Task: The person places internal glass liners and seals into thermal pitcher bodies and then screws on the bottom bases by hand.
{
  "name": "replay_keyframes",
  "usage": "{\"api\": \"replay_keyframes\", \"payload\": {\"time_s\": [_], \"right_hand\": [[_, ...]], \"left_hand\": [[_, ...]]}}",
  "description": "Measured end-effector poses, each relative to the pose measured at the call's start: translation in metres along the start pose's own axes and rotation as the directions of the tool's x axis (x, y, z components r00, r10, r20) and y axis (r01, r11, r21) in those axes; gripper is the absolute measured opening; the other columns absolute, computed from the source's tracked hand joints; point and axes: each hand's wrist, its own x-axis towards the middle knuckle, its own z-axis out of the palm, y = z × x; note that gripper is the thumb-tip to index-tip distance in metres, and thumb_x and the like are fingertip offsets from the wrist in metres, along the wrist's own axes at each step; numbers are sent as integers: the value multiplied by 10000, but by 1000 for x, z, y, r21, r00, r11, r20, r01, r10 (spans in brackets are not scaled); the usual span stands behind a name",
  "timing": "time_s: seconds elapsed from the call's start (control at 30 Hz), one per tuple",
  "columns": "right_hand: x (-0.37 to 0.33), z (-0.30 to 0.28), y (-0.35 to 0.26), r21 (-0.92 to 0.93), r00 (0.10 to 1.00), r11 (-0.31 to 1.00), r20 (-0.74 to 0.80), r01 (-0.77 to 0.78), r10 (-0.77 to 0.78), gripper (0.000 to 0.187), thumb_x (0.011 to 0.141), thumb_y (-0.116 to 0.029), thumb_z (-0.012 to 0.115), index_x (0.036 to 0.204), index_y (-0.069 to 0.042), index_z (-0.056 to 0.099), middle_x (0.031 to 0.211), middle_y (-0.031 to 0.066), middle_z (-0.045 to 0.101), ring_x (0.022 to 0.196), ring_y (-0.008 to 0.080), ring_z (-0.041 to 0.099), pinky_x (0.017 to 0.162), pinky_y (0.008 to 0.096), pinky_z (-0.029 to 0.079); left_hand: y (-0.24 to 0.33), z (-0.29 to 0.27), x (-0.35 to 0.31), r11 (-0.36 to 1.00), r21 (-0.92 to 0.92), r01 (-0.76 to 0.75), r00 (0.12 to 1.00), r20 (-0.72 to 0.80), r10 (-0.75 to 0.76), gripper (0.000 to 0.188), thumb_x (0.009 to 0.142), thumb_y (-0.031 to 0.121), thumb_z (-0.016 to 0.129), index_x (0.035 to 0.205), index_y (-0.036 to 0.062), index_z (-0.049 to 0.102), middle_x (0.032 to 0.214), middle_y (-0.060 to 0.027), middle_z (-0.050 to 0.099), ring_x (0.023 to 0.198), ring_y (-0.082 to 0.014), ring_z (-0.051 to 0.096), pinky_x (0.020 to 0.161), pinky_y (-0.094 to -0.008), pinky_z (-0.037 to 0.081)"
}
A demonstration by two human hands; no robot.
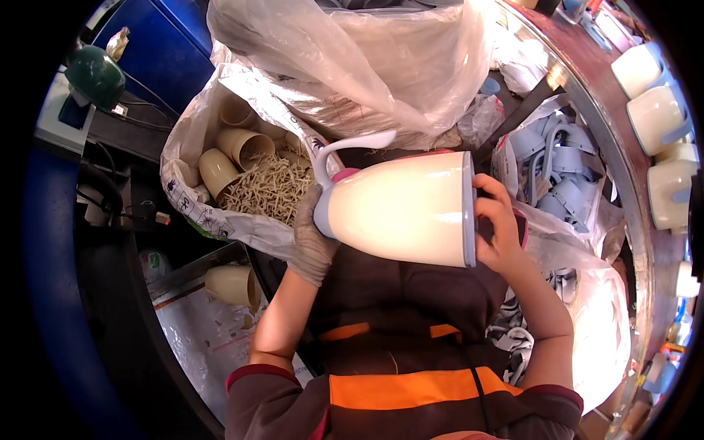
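Observation:
A cream plastic jug [400, 209] lies sideways in front of my chest, held between both hands. It has a blue-grey band at each end, and a pale grey-blue handle [352, 143] curves up from its narrower left end. My left hand [312, 238], in a grey glove, is closed around that left end; its fingertips are partly hidden behind the jug. My bare right hand [499, 224] grips the wide right end, with bent fingers against the blue-grey edge.
At left, a white sack [187, 143] holds cream cups and shredded filler. Another cream cup [231, 284] lies below it. Blue-grey handle parts [561, 165] fill a bag at right. Cream jugs [656, 117] stand along the curved bench [565, 40]. Clear plastic sheeting [367, 66] bulges ahead.

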Motion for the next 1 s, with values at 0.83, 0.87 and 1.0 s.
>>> {"api": "replay_keyframes", "payload": {"time_s": [0.83, 0.87, 1.0], "right_hand": [[23, -15, -57, -209, 1000, 978, 6, 2, -1, 646, 767, -459, 688, 1260, -58, 568, 1264, 161, 523, 1162, 319, 495, 1005, 412, 365], [24, -20, -53, -169, 997, 986, -82, -15, 1, 685, 802, -511, 643, 1294, -47, 538, 1312, 177, 497, 1222, 326, 463, 1047, 418, 328], [26, -16, -36, -22, 987, 992, -101, -127, 124, 752, 889, -583, 483, 1382, -19, 430, 1431, 204, 382, 1349, 332, 345, 1120, 419, 227]], "left_hand": [[-34, -19, 12, 962, -197, 187, 981, 82, -173, 483, 915, 376, 545, 1216, -2, 555, 1127, -154, 654, 1040, -281, 636, 955, -435, 503], [-32, -18, 11, 971, -191, 143, 988, 79, -130, 489, 915, 381, 550, 1217, -3, 551, 1132, -153, 652, 1044, -276, 633, 955, -431, 502], [-29, -16, 9, 978, -194, 71, 997, 41, -64, 548, 905, 395, 558, 1281, -2, 510, 1215, -170, 618, 1103, -284, 609, 990, -424, 483]]}}
